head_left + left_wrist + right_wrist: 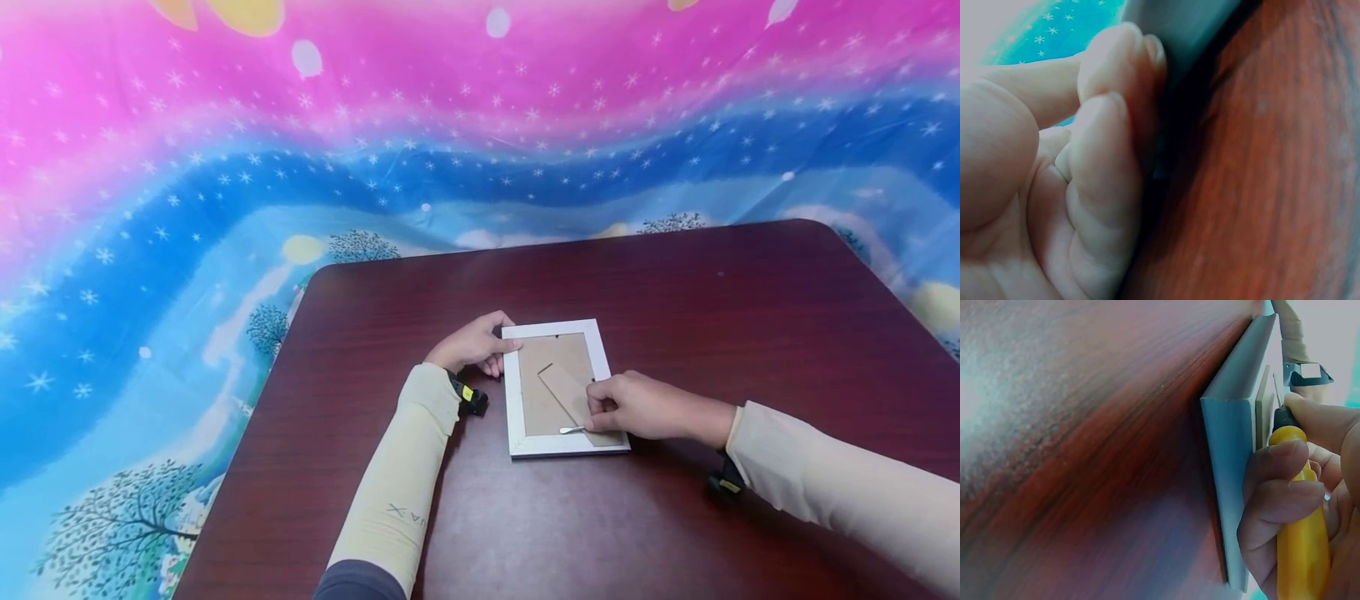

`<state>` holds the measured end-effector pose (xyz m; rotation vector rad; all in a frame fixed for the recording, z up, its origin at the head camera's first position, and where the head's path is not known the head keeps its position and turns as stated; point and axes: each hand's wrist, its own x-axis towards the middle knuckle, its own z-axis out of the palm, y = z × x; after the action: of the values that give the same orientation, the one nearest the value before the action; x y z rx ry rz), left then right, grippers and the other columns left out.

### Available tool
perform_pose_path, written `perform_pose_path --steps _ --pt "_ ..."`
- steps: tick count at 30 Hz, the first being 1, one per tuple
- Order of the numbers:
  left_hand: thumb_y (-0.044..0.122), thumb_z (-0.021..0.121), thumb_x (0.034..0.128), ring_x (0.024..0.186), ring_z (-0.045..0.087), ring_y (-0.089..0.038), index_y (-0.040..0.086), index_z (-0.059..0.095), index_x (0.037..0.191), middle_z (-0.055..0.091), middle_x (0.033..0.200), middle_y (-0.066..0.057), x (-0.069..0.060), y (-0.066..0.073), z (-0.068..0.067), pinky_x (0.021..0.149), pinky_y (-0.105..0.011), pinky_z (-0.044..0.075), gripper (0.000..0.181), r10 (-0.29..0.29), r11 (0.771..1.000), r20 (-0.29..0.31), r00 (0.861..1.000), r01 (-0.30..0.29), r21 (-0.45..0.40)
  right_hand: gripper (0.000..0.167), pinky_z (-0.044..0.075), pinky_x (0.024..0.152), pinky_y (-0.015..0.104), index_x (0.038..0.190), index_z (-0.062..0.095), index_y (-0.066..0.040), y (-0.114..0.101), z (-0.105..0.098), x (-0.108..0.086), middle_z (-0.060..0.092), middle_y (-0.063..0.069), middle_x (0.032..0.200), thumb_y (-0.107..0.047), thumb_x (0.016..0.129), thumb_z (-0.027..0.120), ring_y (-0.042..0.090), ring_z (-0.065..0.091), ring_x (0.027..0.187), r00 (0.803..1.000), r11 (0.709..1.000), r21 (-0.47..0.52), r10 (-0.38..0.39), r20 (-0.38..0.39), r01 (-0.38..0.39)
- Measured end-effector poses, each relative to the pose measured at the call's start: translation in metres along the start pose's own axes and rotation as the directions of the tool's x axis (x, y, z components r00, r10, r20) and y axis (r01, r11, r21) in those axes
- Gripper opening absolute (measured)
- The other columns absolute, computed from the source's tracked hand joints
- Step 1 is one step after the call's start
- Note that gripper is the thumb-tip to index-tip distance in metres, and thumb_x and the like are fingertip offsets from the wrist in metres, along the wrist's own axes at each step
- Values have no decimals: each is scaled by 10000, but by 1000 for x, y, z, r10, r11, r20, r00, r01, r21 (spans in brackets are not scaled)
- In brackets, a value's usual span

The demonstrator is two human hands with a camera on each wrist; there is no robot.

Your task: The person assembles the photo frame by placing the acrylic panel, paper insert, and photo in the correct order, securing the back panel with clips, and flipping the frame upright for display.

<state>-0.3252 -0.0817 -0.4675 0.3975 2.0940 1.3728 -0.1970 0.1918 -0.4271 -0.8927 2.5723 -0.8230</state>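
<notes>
A white picture frame (512, 400) lies back side up on the table, its brown backing board (534, 398) and a slanted stand piece (567, 392) showing. My left hand (474, 343) grips the frame's upper left edge, thumb on top; the left wrist view shows its fingers (1107, 144) against the frame's side. My right hand (637, 405) is over the frame's lower right part. In the right wrist view its fingers curl round the yellow handle (1302, 550) of a tool with a black collar and thin metal shaft. A small metal tip (572, 430) lies over the frame's lower border.
The dark reddish-brown table (360, 358) extends around the frame on all sides. Behind it hangs a pink and blue cloth (450, 150) with snowflakes and trees, also down the left side. Black wrist cameras (471, 400) are strapped at both cuffs.
</notes>
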Motion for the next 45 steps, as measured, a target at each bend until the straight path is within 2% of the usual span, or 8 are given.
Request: perform_pose_path --steps 15,28,39,45 --pt "215 672 943 444 560 -207 67 484 1147 581 635 -168 2 -3 -1 432 -313 512 314 10 1000 11 1000 -10 -17 273 349 468 210 693 543 -269 -1 4 -1 438 -166 566 -249 870 749 -4 410 520 999 1000 -30 -2 -42 0" --pt "226 671 943 450 568 -216 61 483 1157 590 647 -176 1 -1 -1 437 -314 516 329 -7 1000 4 1000 7 -7 210 400 528 251 761 565 -254 -12 6 9 478 -130 627 -265 886 733 55 425 573 987 998 -41 40 -156 -47" --pt "223 668 947 453 568 -209 69 491 1152 594 652 -171 0 0 -1 443 -318 521 312 -9 1000 6 1000 9 0 183 389 477 246 776 582 -233 -14 11 16 480 -124 613 -244 907 708 42 430 547 984 1000 4 21 -177 -21" --pt "217 660 952 448 564 -204 61 486 1152 594 650 -174 1 1 -3 438 -318 519 307 -3 1000 15 1000 3 -5 169 410 489 245 784 596 -230 -14 10 20 533 -126 641 -237 903 716 48 454 550 982 999 19 38 -186 -35"
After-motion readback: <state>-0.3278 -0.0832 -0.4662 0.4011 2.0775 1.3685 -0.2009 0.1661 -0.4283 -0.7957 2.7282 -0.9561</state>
